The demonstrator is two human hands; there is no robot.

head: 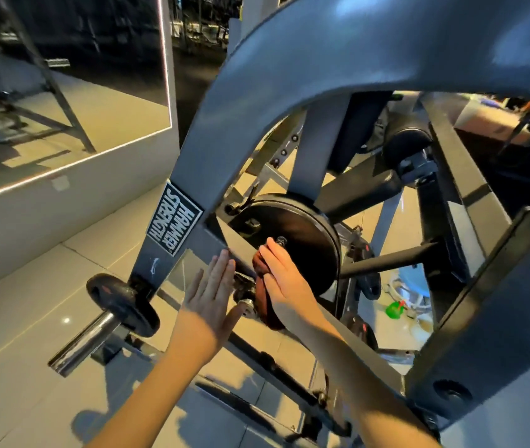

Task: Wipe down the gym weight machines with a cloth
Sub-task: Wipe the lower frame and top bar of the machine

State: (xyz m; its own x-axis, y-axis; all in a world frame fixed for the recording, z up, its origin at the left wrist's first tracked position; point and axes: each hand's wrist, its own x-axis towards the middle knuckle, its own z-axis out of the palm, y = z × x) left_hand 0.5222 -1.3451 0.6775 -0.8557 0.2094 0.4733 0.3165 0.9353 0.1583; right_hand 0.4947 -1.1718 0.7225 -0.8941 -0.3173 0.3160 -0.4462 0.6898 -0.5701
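Grey machine fills the view, its curved arm overhead and close to the head, so the reach goes through the frame gap. Mirror on the wall at left, tiled floor below. A big black plate sits on the machine's inner peg. The right hand grips the bunched cloth and presses it at the joint where the lower bar meets the plate hub, probably wiping there. The left hand is flat with fingers straight, resting on the bar just beside the cloth and holding nothing; it looks like bracing. In the way: hub bolt at the right fingertips, crossing struts behind the plate. A small plate sits on a chrome peg at lower left, well apart from the hands. A green thing lies on the floor beyond, too small to identify.
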